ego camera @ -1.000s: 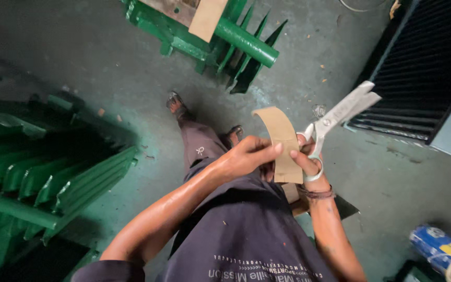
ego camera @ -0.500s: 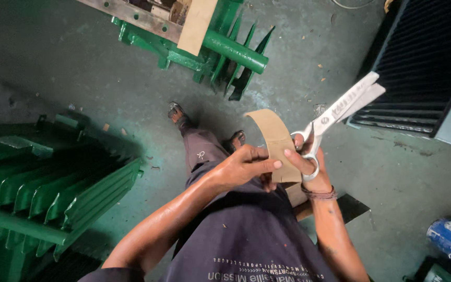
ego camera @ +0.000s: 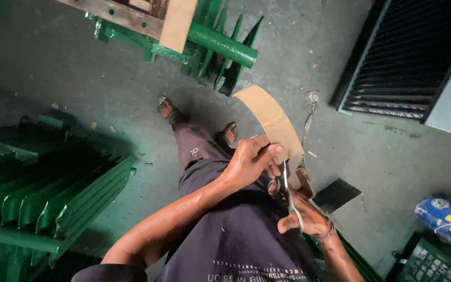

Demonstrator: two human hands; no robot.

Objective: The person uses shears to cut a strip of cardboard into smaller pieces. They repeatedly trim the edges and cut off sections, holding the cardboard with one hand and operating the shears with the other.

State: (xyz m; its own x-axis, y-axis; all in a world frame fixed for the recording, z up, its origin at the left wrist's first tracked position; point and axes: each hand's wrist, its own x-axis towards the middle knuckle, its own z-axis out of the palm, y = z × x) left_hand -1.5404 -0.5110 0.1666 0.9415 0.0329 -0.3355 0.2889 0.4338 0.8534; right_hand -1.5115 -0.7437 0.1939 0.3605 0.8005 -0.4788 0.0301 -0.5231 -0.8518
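Observation:
My left hand (ego camera: 250, 159) pinches the near end of a curved strip of brown cardboard (ego camera: 270, 118), which arcs up and away over the floor. My right hand (ego camera: 303, 215) grips a pair of steel scissors (ego camera: 287, 189) by the handles, just below the strip, blades pointing up toward the cardboard's lower end. The two hands are close together above my lap. My feet in sandals (ego camera: 168, 108) stand on the dark concrete floor below.
Green finned metal radiator sections lie at the left (ego camera: 53, 193) and at the top (ego camera: 220, 49), with a wooden plank across the top one. A dark louvred panel (ego camera: 408, 62) stands at the upper right. A blue packet (ego camera: 442, 216) and a dark flat scrap (ego camera: 335, 194) lie at the right.
My right hand has dropped lower and turned the scissors from pointing out to the right to pointing up at the strip's near end. The view has tilted down slightly.

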